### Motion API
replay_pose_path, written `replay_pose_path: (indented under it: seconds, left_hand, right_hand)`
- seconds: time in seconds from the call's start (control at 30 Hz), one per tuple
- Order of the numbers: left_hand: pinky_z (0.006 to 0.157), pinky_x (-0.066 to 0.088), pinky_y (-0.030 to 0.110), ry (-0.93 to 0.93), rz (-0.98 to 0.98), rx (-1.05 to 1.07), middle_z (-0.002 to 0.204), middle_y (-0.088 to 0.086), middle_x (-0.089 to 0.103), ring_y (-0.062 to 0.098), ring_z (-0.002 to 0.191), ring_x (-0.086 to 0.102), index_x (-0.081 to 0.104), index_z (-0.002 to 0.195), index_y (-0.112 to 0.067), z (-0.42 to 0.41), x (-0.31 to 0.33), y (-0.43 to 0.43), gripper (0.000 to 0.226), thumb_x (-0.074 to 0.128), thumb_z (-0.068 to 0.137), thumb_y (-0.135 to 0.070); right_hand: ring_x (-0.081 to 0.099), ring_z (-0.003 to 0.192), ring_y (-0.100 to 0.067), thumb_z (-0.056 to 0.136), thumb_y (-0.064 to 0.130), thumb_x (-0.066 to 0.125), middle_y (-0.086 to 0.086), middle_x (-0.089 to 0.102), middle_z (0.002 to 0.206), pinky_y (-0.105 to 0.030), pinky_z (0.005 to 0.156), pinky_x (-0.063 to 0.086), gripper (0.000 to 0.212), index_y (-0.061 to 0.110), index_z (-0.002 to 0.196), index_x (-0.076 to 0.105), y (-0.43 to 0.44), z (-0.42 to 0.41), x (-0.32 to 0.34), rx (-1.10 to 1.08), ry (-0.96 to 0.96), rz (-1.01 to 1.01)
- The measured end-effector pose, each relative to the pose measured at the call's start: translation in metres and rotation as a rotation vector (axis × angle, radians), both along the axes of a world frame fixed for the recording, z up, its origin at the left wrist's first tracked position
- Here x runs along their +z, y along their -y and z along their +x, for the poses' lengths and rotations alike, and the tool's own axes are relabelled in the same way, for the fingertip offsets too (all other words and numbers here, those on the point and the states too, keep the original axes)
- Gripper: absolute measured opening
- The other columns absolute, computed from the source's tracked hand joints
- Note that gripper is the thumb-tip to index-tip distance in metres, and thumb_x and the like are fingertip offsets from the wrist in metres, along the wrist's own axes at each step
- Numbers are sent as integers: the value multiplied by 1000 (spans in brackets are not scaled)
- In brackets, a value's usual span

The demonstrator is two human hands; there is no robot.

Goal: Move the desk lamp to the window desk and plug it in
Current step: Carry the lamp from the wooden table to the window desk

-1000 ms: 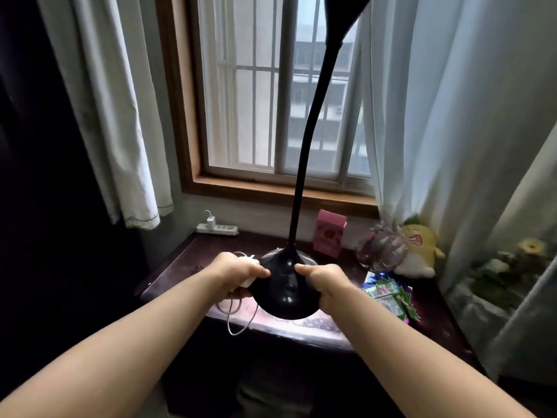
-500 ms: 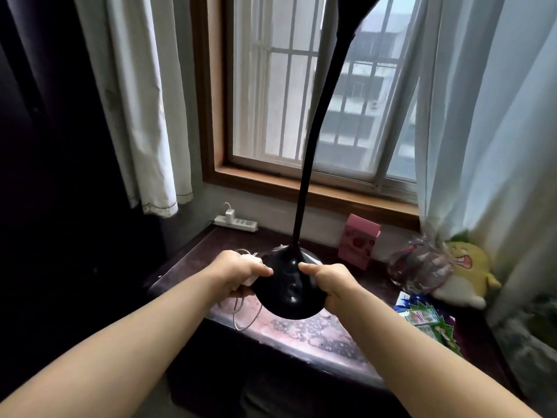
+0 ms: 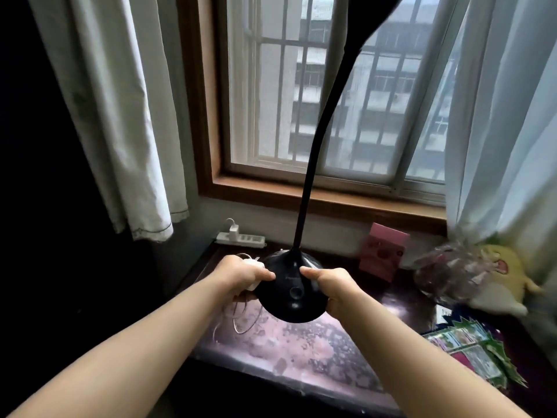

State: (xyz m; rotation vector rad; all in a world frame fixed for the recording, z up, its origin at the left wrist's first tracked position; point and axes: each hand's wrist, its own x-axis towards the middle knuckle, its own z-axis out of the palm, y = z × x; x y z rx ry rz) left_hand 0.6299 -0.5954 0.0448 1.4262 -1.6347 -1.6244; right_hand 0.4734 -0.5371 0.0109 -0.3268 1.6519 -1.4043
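A black desk lamp (image 3: 291, 292) with a round base and a long curved neck is held above the dark window desk (image 3: 301, 351). My left hand (image 3: 241, 274) grips the base's left edge together with the lamp's white plug and cord (image 3: 252, 276); loops of cord hang below the hand. My right hand (image 3: 330, 286) grips the base's right edge. The lamp head runs out of the top of the frame. A white power strip (image 3: 241, 239), with a white charger plugged in, lies at the desk's back left under the window.
A pink box (image 3: 382, 251), a crumpled clear bag (image 3: 449, 274) and a yellow plush toy (image 3: 506, 279) line the back right. Green snack packets (image 3: 476, 354) lie at the front right. Curtains hang on both sides of the barred window.
The view has closed in on the desk and shifted left. The lamp base, still in both hands, now hangs over the desk's left-middle part, nearer the power strip.
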Motion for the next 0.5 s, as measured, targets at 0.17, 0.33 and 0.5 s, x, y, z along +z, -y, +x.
replay_pose_path:
  seconds: [0.17,0.33,0.5]
  left_hand:
    - [31,32,14,47,-54,-77,49,5,36,8,26,36,39,46,-14,16,9,51,47,75,74,-3]
    - [26,28,9,53,-49,-133,43,1,37,2,17,34,40,48,-13,24,10,87,45,73,76,0]
    - [33,36,13,61,-23,-149,35,-2,40,5,23,39,43,47,-14,18,-1,113,43,76,73,-2]
  right_hand:
    - [68,79,-33,78,6,74,-27,70,110,-32,58,55,40,-13,111,63,41,21,3,-58,18,-8]
    - [66,67,-29,80,6,72,-27,69,109,-30,53,53,38,-14,112,62,70,35,-1,-102,43,-26]
    - [69,79,-33,78,6,74,-27,70,108,-31,54,55,43,-13,114,60,89,31,-11,-155,54,-19]
